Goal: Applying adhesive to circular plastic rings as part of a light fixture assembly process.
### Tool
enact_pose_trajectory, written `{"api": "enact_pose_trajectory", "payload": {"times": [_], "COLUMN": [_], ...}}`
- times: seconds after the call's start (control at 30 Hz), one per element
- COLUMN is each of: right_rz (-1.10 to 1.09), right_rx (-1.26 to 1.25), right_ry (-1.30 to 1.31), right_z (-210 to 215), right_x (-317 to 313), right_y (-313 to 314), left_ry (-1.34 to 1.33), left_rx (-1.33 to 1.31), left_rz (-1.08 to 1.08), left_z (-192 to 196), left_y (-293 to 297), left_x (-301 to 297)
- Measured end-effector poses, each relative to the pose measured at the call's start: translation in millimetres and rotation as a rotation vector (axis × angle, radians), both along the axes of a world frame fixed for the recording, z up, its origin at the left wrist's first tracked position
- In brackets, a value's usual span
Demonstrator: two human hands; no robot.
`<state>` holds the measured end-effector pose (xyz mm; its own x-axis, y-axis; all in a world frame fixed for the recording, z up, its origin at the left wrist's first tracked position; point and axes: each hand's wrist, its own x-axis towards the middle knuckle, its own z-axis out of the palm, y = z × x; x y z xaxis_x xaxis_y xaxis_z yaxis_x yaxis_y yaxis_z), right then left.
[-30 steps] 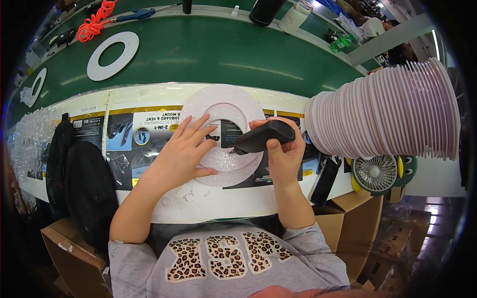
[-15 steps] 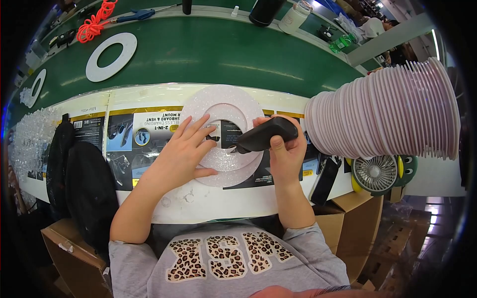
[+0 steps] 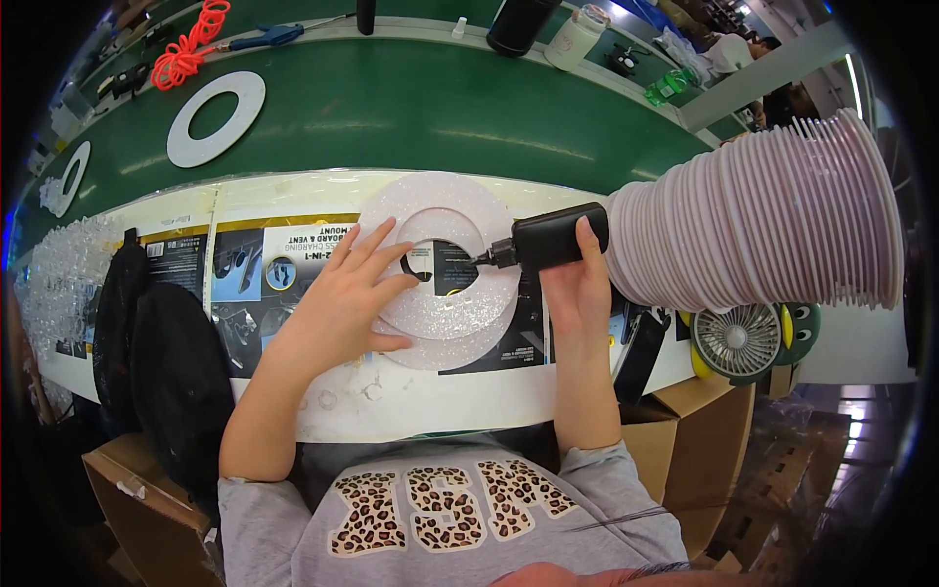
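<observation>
My left hand [image 3: 347, 303] lies flat with spread fingers on a glittery white foam ring [image 3: 445, 318] that rests on the bench edge. The index finger touches a small dark hook-shaped part [image 3: 415, 269] in the ring's hole. My right hand [image 3: 577, 289] grips a black cylindrical power tool [image 3: 553, 238], its tip pointing left into the hole of the ring. A second ring seems to lie under the top one, slightly offset.
A tall sideways stack of pinkish rings [image 3: 773, 220] is right of the tool. More white rings [image 3: 215, 119] lie on the green conveyor [image 3: 440, 108]. A small fan [image 3: 740, 339], cardboard boxes [image 3: 714, 430], a black bag [image 3: 161, 362] and an orange coiled cord [image 3: 186, 49] surround the bench.
My right hand has levelled the tool and shifted it slightly right. My left hand stays on the ring, its index finger curling toward the hole.
</observation>
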<state>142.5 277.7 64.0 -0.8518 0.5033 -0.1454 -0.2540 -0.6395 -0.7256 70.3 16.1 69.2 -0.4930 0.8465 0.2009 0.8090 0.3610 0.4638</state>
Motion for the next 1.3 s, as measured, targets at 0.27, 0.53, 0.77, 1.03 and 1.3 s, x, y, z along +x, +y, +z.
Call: {"api": "enact_pose_trajectory", "payload": {"times": [0.27,0.53,0.77,1.03,1.3], "right_rz": [0.021,-0.052,-0.167,-0.183,-0.121], "right_rx": [-0.112,-0.017,0.595,0.968,0.996], "right_ry": [-0.119,-0.110,0.077,0.090,0.174], "right_z": [3,11,6,3,9], "right_x": [-2,1,9,14,14], "right_y": [-3,-13,-20,-25,-30], "left_ry": [0.005,0.051,0.058,0.065,0.062], "left_rx": [-0.002,0.021,0.018,0.018,0.016], "left_rz": [0.014,0.034,0.037,0.033,0.034], "left_z": [0,-8,-8,-9,-8], "left_y": [-2,3,4,4,5], "left_x": [-1,2,3,3,3]}}
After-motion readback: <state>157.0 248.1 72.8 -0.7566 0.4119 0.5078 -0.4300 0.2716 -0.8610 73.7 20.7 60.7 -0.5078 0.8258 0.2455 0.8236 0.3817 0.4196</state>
